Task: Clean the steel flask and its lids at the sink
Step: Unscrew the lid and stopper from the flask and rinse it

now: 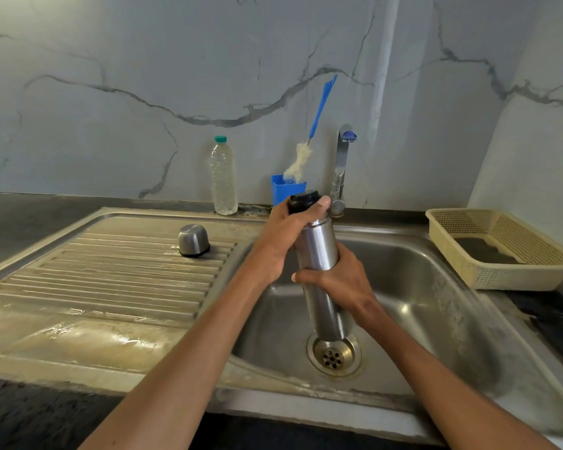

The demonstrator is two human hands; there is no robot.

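Note:
The tall steel flask (319,251) stands upright over the sink basin (413,287), its base just above the drain (333,355). My right hand (338,280) grips the flask's body at mid-height. My left hand (283,238) wraps around the black inner lid (301,199) on top of the flask. The steel outer cup lid (193,240) sits upside down on the ribbed drainboard (111,280), left of the basin.
A tap (342,164) rises behind the flask. A blue holder (281,190) with a blue-handled bottle brush (301,160) and a clear plastic bottle (223,177) stand by the wall. A beige plastic basket (501,251) sits on the right counter.

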